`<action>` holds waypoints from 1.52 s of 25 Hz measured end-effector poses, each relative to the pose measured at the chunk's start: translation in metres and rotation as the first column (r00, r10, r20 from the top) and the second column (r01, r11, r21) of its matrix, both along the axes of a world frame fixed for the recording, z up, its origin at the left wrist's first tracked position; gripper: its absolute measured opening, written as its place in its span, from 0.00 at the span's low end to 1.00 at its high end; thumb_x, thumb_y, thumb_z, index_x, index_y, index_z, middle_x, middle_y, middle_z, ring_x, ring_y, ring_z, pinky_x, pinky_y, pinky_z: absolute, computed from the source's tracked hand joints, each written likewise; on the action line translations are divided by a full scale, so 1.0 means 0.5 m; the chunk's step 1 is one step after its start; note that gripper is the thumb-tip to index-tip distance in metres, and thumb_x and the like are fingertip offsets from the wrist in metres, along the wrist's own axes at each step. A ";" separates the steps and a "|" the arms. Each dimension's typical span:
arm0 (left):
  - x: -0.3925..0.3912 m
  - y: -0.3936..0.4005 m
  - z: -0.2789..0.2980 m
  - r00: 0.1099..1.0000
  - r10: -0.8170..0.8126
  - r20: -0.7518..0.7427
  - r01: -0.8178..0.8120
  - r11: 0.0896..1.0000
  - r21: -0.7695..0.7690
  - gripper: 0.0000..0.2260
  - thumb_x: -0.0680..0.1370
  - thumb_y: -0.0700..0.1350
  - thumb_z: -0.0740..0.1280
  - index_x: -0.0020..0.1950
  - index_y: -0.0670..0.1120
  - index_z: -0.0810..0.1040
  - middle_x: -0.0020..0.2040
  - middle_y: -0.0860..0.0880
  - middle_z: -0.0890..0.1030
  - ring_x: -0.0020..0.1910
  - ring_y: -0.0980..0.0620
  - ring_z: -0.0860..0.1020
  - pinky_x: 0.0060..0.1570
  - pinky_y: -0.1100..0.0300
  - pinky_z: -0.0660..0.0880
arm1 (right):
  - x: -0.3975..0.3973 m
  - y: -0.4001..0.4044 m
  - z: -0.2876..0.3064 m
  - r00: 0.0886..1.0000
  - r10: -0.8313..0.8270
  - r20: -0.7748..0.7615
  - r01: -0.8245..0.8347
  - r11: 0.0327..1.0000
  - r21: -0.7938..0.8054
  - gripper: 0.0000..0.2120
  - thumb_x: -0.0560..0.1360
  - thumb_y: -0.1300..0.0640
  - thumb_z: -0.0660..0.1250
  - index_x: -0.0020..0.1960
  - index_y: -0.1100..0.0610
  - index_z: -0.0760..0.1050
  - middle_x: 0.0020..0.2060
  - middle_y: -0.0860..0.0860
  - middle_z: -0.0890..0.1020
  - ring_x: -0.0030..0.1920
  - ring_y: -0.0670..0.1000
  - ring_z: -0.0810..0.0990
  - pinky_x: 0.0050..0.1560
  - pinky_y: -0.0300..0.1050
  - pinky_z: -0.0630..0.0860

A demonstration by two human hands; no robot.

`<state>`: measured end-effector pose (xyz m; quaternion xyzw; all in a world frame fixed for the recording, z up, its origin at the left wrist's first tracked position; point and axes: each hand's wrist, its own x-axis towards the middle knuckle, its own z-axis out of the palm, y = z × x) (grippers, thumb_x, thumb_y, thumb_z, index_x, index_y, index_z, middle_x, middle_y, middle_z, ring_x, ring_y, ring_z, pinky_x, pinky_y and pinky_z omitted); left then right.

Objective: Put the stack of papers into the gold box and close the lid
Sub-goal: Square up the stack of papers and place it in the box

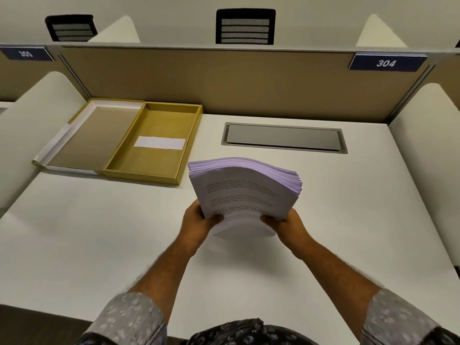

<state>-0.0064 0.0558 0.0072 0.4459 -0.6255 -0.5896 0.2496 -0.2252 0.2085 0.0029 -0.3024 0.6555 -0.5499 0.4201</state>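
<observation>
A: Item one, the stack of papers?
B: Pale purple sheets with printed text on top, thick pile, bowed upward across the middle. Held above the white table, right of the box and nearer the person, not touching it.

A: Left hand?
B: Clenched on the near left corner of the stack, thumb on the top sheet, fingers beneath. Patterned sleeve rolled up to the forearm.

A: Right hand?
B: Gripping the near right corner the same way. A few loose sheets sag below the stack between the two hands.

A: Item two, the gold box?
B: At the far left of the table, against the partition. Shallow tray, open, tan inside, with one white strip of paper lying flat in it.

A: The lid?
B: Lying open just left of the tray, edges touching, inside face up; white rim, brown lining. Whether it is hinged to the tray I cannot tell.

A: Fixtures?
B: Grey cable hatch set in the table beyond the stack, shut. Blue plate reading 304 on the partition at right, another reading 305 at left. Two black chairs behind the partition, one central, one left. White side dividers on both flanks.
</observation>
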 end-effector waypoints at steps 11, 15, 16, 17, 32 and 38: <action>0.072 -0.043 -0.008 0.993 -0.102 -0.052 0.103 0.995 0.012 0.17 0.79 0.42 0.75 0.62 0.60 0.80 0.56 0.62 0.87 0.57 0.57 0.85 0.51 0.63 0.83 | 0.054 -0.033 0.018 1.000 -0.024 0.009 0.023 0.997 0.068 0.18 0.82 0.57 0.73 0.71 0.50 0.80 0.61 0.46 0.88 0.62 0.51 0.86 0.59 0.46 0.85; 0.139 -0.160 0.045 0.980 -0.164 -0.112 0.174 0.981 0.084 0.17 0.78 0.43 0.75 0.65 0.54 0.81 0.60 0.53 0.88 0.57 0.50 0.87 0.51 0.55 0.85 | 0.117 -0.112 0.053 0.987 -0.027 0.156 0.021 0.999 0.044 0.16 0.81 0.57 0.74 0.68 0.49 0.78 0.59 0.45 0.89 0.58 0.52 0.89 0.51 0.45 0.87; 0.156 -0.193 0.060 0.978 -0.169 -0.126 0.182 0.979 0.095 0.16 0.78 0.43 0.76 0.65 0.54 0.81 0.59 0.53 0.88 0.57 0.49 0.87 0.50 0.56 0.85 | 0.134 -0.139 0.062 0.984 -0.041 0.174 0.034 0.999 0.040 0.17 0.81 0.56 0.74 0.68 0.50 0.78 0.60 0.47 0.89 0.58 0.53 0.89 0.51 0.47 0.87; 0.170 -0.223 0.074 0.975 -0.176 -0.133 0.190 0.977 0.101 0.16 0.78 0.43 0.76 0.65 0.54 0.81 0.59 0.53 0.88 0.56 0.49 0.87 0.49 0.56 0.85 | 0.151 -0.164 0.069 0.981 -0.054 0.188 0.047 0.998 0.043 0.18 0.80 0.54 0.75 0.69 0.50 0.78 0.60 0.48 0.89 0.58 0.54 0.90 0.52 0.49 0.88; 0.311 -0.652 0.052 0.999 -0.048 -0.001 0.047 0.981 0.190 0.12 0.80 0.38 0.72 0.61 0.50 0.82 0.50 0.55 0.90 0.50 0.47 0.89 0.43 0.58 0.84 | 0.312 -0.625 0.097 0.982 -0.025 0.186 -0.016 0.977 0.211 0.23 0.83 0.55 0.72 0.76 0.56 0.74 0.68 0.54 0.84 0.63 0.56 0.86 0.63 0.55 0.84; 0.287 -0.786 0.019 0.998 -0.021 0.063 0.016 0.997 0.077 0.15 0.82 0.43 0.70 0.69 0.44 0.79 0.60 0.48 0.86 0.54 0.49 0.86 0.57 0.49 0.82 | 0.320 -0.769 0.073 0.989 -0.114 0.091 0.094 0.976 0.197 0.22 0.82 0.57 0.73 0.74 0.59 0.75 0.70 0.56 0.83 0.59 0.54 0.85 0.60 0.49 0.83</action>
